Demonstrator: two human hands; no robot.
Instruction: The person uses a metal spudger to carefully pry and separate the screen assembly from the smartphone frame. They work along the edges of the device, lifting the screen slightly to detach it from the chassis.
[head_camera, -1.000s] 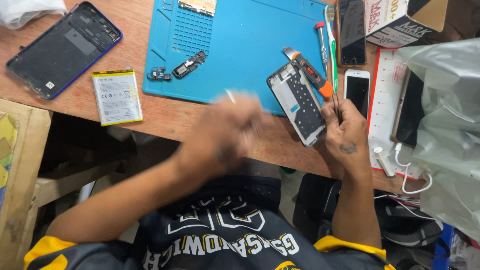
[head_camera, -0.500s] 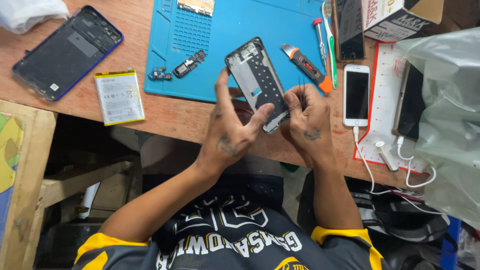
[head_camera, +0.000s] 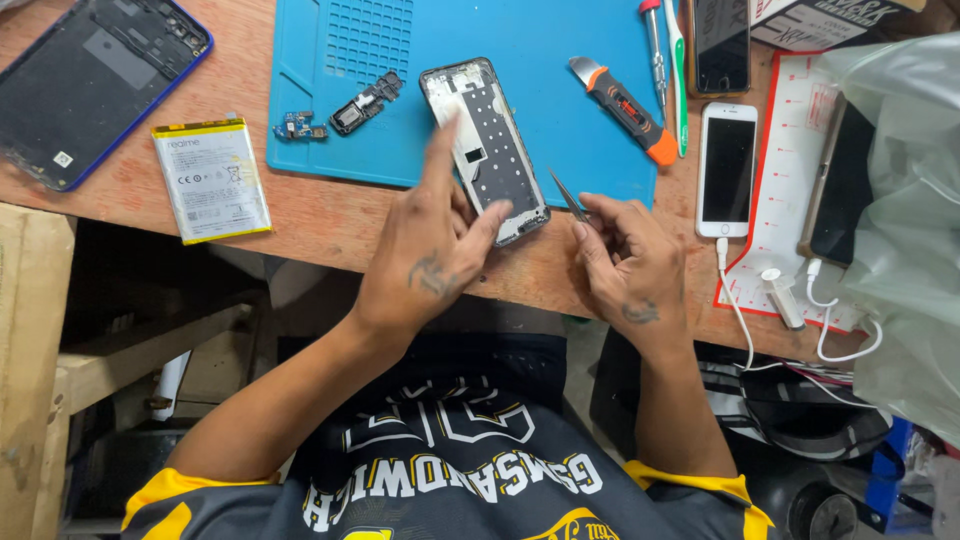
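Two hands at counter (head_camera: 330, 225) edge. Left hand (head_camera: 425, 262) grip steadies phone frame (head_camera: 487, 150) on blue mat (head_camera: 560, 90); right hand (head_camera: 635, 262) pinches tweezers (head_camera: 567, 195). Advise: keep frame flat, tips shallow.

Wooden table (head_camera: 330, 225) above a dim underside; pale wood frame (head_camera: 40, 330) at left, dark clutter on floor (head_camera: 800, 420) at right.
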